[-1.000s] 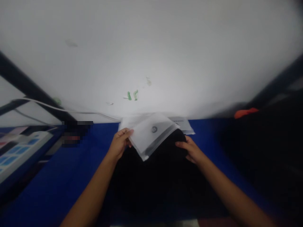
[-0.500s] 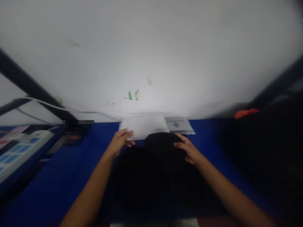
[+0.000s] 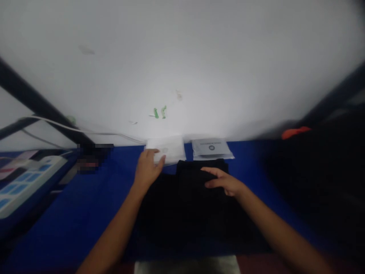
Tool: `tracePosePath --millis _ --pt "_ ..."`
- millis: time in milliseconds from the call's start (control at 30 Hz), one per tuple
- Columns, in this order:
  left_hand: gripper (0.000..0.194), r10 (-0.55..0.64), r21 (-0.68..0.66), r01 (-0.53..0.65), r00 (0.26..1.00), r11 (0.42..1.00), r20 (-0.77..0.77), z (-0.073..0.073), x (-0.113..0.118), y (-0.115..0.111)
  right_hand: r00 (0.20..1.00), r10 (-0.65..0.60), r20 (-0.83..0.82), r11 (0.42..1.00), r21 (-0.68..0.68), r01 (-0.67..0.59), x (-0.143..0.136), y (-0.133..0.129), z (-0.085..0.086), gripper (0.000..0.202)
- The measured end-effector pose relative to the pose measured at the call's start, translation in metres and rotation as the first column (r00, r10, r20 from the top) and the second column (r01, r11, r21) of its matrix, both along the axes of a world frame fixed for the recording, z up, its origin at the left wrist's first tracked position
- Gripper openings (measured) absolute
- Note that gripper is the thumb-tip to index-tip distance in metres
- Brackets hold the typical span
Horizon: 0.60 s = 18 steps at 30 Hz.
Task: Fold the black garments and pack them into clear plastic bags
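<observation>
My left hand [image 3: 148, 169] has its thumb and fingers apart, with the fingertips at the near left part of a white flat packet [image 3: 172, 148]. The packet lies against the wall at the back of the blue table. My right hand [image 3: 225, 182] rests on a folded black cloth [image 3: 182, 205], thumb and forefinger spread over its far right part. What kind of cloth item this is, I cannot tell. Behind it lies a clear plastic packet [image 3: 212, 148] with a grey face, dark lettering and a round mark.
A power strip [image 3: 31, 186] with blue sockets is at the left on the blue table [image 3: 94, 198]. A white cable [image 3: 94, 132] runs along the wall. Black frame bars [image 3: 42, 101] slant at both sides. A dark mass with an orange object [image 3: 295, 132] is at the right.
The white packet has gone down and left, and now lies apart from the grey-faced packet. My left hand has loosened from its edge. My right hand has shifted slightly left on the cloth.
</observation>
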<state>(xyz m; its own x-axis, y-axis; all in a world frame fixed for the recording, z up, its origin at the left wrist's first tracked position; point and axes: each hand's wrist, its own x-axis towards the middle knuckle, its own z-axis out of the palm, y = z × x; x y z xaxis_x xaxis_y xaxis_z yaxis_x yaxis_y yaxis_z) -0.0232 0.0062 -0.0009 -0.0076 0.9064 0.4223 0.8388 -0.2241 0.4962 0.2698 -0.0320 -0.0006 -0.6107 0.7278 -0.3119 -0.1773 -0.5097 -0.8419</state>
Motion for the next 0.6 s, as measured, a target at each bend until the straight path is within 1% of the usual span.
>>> tracePosePath --millis 33,67,100,133,167,200,233,267,300,367,467,500,533,600 --pt "0.032 -0.122 -0.055 0.130 0.985 0.990 0.122 0.005 0.012 -0.009 1.000 0.019 -0.012 1.000 0.002 -0.019 0.000 0.000 0.000 0.040" --pt "0.030 -0.242 -0.116 0.277 0.938 0.954 0.248 0.010 0.023 -0.019 0.999 0.039 -0.020 0.999 0.007 -0.039 0.001 0.000 -0.001 0.039" --pt "0.031 -0.347 -0.180 0.423 0.874 0.888 0.341 0.014 0.034 -0.029 0.998 0.058 -0.022 0.998 0.016 -0.057 0.001 0.000 0.000 0.038" --pt "0.033 -0.433 -0.231 0.541 0.813 0.809 0.388 0.019 0.042 -0.037 0.997 0.074 -0.018 0.997 0.028 -0.074 0.002 0.000 0.000 0.038" --pt "0.035 -0.481 -0.277 0.615 0.768 0.738 0.423 0.022 0.048 -0.044 0.996 0.090 -0.006 0.995 0.043 -0.089 0.003 0.001 0.001 0.038" --pt "0.037 -0.509 -0.321 0.663 0.736 0.676 0.447 0.025 0.052 -0.049 0.995 0.103 0.013 0.993 0.059 -0.103 0.003 0.001 0.003 0.039" --pt "0.035 -0.518 -0.362 0.685 0.721 0.632 0.461 0.026 0.055 -0.052 0.993 0.116 0.039 0.990 0.074 -0.118 0.004 0.002 0.005 0.039" --pt "0.033 -0.511 -0.396 0.689 0.720 0.607 0.470 0.027 0.055 -0.053 0.990 0.125 0.071 0.988 0.086 -0.131 0.004 0.002 0.007 0.038" --pt "0.032 -0.498 -0.424 0.684 0.727 0.594 0.473 0.027 0.054 -0.052 0.985 0.133 0.107 0.986 0.091 -0.143 0.005 0.003 0.009 0.036" --pt "0.034 -0.476 -0.469 0.658 0.752 0.589 0.457 0.024 0.050 -0.048 0.972 0.141 0.187 0.984 0.085 -0.159 0.007 0.006 0.012 0.031" --pt "0.037 -0.465 -0.513 0.594 0.804 0.619 0.370 0.016 0.047 -0.040 0.953 0.126 0.275 0.985 0.080 -0.153 0.010 0.013 0.013 0.028" --pt "0.037 -0.462 -0.518 0.563 0.826 0.644 0.323 0.013 0.047 -0.038 0.951 0.105 0.289 0.986 0.093 -0.137 0.011 0.015 0.012 0.028" --pt "0.037 -0.454 -0.503 0.527 0.849 0.685 0.271 0.011 0.048 -0.038 0.952 0.075 0.296 0.987 0.112 -0.112 0.011 0.016 0.010 0.029" --pt "0.035 -0.427 -0.397 0.462 0.886 0.793 0.179 0.008 0.052 -0.041 0.953 0.022 0.302 0.987 0.146 -0.069 0.011 0.018 0.007 0.030"
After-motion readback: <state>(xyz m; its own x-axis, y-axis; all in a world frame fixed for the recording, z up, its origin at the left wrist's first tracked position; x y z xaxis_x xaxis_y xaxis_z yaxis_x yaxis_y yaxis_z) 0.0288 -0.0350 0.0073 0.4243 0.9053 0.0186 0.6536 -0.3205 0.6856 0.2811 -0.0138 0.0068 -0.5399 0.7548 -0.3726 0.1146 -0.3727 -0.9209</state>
